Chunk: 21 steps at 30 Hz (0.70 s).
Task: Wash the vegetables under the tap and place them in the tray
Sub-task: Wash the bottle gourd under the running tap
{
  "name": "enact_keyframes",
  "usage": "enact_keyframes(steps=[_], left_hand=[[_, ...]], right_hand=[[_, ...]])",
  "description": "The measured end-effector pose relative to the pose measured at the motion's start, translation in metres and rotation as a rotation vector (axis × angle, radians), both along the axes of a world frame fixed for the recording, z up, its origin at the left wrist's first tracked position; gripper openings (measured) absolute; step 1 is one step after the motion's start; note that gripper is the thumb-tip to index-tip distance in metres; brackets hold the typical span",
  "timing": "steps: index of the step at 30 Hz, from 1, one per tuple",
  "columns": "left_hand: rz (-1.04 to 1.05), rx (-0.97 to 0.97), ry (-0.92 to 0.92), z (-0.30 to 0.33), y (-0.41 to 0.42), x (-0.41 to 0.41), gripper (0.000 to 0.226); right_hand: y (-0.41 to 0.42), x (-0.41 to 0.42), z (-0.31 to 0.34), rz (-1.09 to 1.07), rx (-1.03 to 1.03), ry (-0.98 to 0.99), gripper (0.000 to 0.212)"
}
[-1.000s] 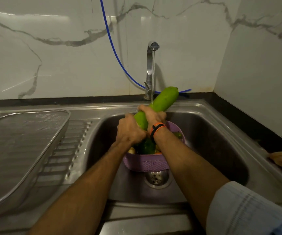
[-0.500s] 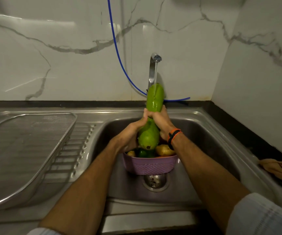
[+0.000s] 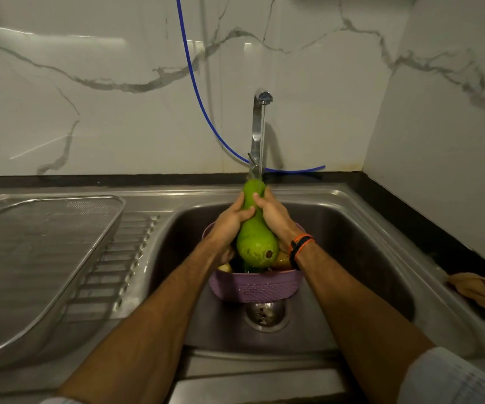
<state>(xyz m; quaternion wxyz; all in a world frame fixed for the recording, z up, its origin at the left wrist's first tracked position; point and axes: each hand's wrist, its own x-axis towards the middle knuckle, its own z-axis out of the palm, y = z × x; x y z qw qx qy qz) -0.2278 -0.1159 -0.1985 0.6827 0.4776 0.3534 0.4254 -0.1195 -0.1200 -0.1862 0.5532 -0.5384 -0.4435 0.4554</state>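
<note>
Bottle gourd (image 3: 255,240): green, pear-shaped, held near upright over the sink (image 3: 352,246), narrow neck uppermost under the water stream from the tap (image 3: 259,132), bulbous end down, just above the basket. Left hand (image 3: 229,225): fingers curled round the neck from the left side, thumb across the front. Right hand (image 3: 273,214): fingers wrapped round the neck from the right, fingertips just below the gourd's tip; orange-and-black band (image 3: 299,247) at the wrist. Purple perforated basket (image 3: 254,287): below both hands, in the basin above the drain (image 3: 264,314), holding other vegetables, partly hidden. Mesh tray (image 3: 46,258): on the drainboard, well left of the fingers. Orange cloth (image 3: 480,290): far right on the counter.
</note>
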Motion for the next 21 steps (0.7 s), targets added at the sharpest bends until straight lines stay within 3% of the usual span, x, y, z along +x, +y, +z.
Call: enact_keyframes(steps=[4,6,10,12,15,16,19,21], left_hand=[[0.061,0.028,0.034,0.000,-0.001,0.008,0.050],[0.109,0.020,0.005,0.001,0.001,0.008,0.045],[0.089,-0.022,-0.060,0.001,-0.002,0.003,0.048],[0.077,0.009,-0.058,0.004,-0.002,0.001,0.048],[0.142,0.006,-0.033,0.008,0.000,0.000,0.047],[0.163,0.006,-0.023,0.007,0.001,-0.001,0.048],[0.178,0.016,0.013,0.007,-0.003,-0.001,0.049],[0.183,0.040,0.057,0.012,-0.005,0.001,0.044]], right_hand=[[-0.002,0.008,-0.006,0.003,0.025,-0.149,0.065],[-0.001,0.002,-0.008,0.068,0.016,-0.129,0.067],[0.007,-0.008,0.008,0.049,0.020,-0.144,0.094],[0.009,-0.008,0.011,0.027,0.034,-0.190,0.085],[0.006,-0.009,0.001,0.125,-0.001,-0.065,0.094],[0.003,-0.010,-0.001,0.144,-0.030,-0.008,0.087],[-0.003,-0.007,0.007,0.149,-0.025,0.099,0.032],[-0.004,-0.003,0.009,0.139,0.010,0.096,0.036]])
